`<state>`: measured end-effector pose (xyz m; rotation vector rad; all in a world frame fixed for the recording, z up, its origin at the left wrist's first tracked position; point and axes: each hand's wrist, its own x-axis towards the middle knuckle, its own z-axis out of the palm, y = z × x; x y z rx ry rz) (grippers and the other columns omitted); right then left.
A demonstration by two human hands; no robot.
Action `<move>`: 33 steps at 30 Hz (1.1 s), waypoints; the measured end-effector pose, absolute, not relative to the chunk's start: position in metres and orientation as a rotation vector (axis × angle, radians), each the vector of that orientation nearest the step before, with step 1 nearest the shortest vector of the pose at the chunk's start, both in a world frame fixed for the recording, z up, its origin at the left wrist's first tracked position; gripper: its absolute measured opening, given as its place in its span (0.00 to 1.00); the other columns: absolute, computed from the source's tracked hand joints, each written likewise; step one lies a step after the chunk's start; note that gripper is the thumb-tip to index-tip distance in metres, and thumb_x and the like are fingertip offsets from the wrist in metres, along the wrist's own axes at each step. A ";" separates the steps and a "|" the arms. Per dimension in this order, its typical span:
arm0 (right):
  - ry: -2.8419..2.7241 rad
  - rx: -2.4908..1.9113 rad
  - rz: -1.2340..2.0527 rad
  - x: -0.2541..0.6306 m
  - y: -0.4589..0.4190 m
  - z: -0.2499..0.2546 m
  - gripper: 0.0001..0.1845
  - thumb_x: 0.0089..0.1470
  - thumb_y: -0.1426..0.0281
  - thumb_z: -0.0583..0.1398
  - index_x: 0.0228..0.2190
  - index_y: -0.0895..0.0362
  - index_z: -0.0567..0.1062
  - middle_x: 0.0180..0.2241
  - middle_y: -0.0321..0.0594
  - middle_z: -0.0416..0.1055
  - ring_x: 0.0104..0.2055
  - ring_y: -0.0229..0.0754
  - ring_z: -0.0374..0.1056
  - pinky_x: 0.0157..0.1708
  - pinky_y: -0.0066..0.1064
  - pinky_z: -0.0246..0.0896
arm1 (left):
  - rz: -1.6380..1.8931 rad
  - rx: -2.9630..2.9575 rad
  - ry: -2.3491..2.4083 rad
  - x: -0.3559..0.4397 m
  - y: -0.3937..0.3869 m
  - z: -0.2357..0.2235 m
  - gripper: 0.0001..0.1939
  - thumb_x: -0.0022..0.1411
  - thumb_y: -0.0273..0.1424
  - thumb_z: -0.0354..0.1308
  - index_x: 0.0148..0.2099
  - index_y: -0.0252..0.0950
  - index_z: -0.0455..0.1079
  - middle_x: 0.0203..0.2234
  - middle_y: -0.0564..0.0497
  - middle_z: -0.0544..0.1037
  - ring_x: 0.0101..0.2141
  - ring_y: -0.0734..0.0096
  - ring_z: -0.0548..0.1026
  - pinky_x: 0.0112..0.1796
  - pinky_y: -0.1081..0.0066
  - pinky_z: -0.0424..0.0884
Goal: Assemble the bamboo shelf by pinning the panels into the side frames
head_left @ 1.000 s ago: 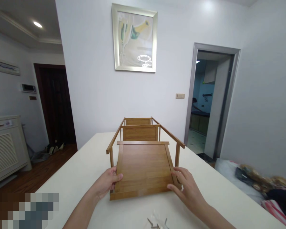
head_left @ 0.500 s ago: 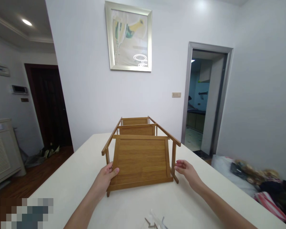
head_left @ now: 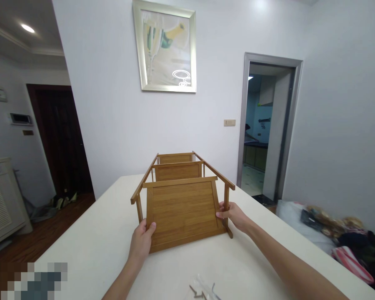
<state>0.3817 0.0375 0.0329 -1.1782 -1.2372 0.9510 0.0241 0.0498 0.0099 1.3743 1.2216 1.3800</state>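
A wooden rack (head_left: 181, 175) with two long side rails and cross panels lies on the white table (head_left: 90, 246). Its nearest panel (head_left: 183, 210) stands almost upright at the front end. My left hand (head_left: 142, 241) grips the panel's lower left corner, thumb on its face. My right hand (head_left: 233, 214) is closed on the panel's right edge, beside the rack's right front post. Both arms reach forward from the near edge.
A clear bag with several screws (head_left: 203, 289) lies on the table near me. Clothes and bags (head_left: 337, 233) are heaped at the right. A framed picture (head_left: 165, 48) hangs on the wall behind, and a doorway (head_left: 265, 129) opens at the right.
The front panel has been tilted up from lying nearly flat to almost upright. My right hand left its face, then came back and closed on its right edge.
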 end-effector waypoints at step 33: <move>-1.273 -1.075 0.985 0.390 0.043 0.014 0.25 0.30 0.58 0.75 0.28 0.58 0.75 0.28 0.38 0.73 0.32 0.44 0.70 0.37 0.36 0.66 | 1.242 1.558 1.568 -0.015 0.065 0.021 0.33 0.42 0.51 0.67 0.44 0.34 0.67 0.41 0.39 0.79 0.42 0.52 0.78 0.39 0.62 0.72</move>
